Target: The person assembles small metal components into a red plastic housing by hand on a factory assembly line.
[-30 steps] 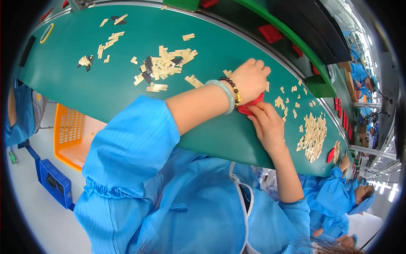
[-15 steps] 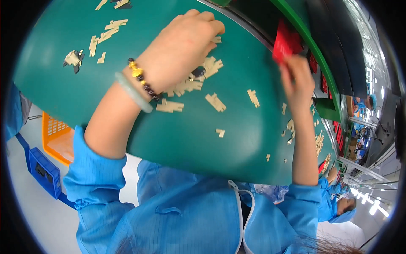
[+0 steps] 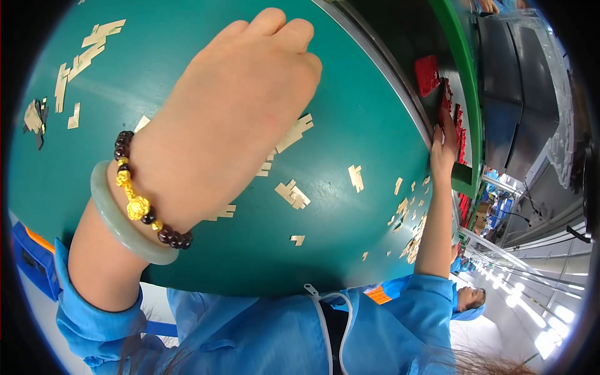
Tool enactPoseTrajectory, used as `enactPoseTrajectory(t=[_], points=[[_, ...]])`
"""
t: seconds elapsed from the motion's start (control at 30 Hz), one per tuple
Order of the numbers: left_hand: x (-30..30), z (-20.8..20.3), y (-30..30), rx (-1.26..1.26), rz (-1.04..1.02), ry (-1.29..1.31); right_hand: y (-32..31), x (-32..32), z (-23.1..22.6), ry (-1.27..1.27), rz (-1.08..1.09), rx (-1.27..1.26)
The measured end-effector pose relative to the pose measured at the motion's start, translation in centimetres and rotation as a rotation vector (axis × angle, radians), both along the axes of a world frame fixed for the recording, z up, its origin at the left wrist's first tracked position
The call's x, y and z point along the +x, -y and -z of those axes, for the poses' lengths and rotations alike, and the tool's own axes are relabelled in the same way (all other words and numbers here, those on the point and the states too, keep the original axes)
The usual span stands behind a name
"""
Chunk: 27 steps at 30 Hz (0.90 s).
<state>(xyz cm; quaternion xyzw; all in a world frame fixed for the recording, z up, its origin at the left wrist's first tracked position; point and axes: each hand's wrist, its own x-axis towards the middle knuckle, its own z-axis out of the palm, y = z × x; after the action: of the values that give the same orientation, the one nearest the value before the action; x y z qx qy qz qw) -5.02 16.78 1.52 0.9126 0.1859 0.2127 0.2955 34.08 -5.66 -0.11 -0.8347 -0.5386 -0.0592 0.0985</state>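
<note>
My left hand is closed over the green work surface, its back toward me and its fingers curled under. Whatever it holds, if anything, is hidden. Cream notched flat pieces lie right beside and beneath it. At the right, my right hand reaches past the metal edge to a row of red pieces. Its fingers stretch up against them, the thumb apart, and no piece is clearly gripped. A red flat piece lies on the dark strip just beyond that hand.
More cream pieces lie far left, near a cream-and-black cluster. A pile of small cream bits sits by my right forearm. The metal rail and a green frame border the surface. A person in blue is farther right.
My right hand has let go of the red piece, which now lies on the dark strip, and has moved to the red row. My left hand appears larger and closer, still curled.
</note>
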Motion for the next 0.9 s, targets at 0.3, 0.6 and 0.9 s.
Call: enactPoseTrajectory(t=[0.3,0.6,0.9], points=[[1.0,1.7,0.0,0.090,-0.013,0.019,-0.8,-1.3,-0.8,0.128,-0.105,0.161],[0.4,-0.7,1.0,-0.399,-0.069,0.236,5.3,-19.5,-3.5,0.048,-0.485,0.062],[2.4,-3.2,7.9,-0.312,0.213,0.209,6.8,-23.6,-4.7,-0.569,-0.256,0.404]])
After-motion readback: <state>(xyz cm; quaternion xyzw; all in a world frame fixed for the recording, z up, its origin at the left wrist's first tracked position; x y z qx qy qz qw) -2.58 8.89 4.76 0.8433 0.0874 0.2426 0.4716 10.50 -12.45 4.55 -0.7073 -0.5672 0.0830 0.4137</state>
